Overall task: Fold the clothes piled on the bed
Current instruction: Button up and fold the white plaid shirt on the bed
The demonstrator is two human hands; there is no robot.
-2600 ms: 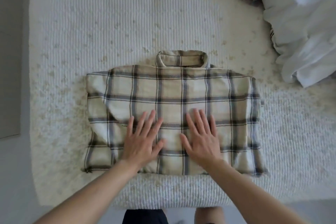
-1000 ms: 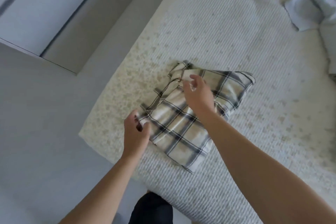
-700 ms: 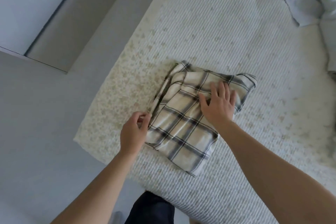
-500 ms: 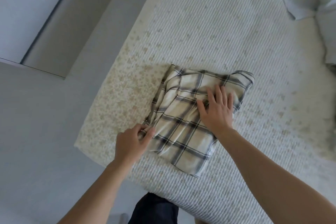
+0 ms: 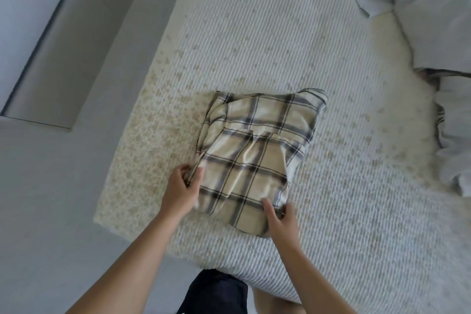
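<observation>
Bare forearms, no sleeves in sight, no rings or watch on the left hand (image 5: 179, 191) or right hand (image 5: 283, 222); dark shorts (image 5: 216, 293) below.

Bed (image 5: 254, 33): folded plaid shirt (image 5: 252, 155), white clothes (image 5: 438, 20).

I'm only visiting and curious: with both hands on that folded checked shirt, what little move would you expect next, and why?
Probably lift it and set it aside as finished. The plaid shirt already lies in a compact bundle near the corner of the bed; the left hand pinches its left edge and the right hand grips its near corner. Unfolded white clothes still wait at the far right.
</observation>
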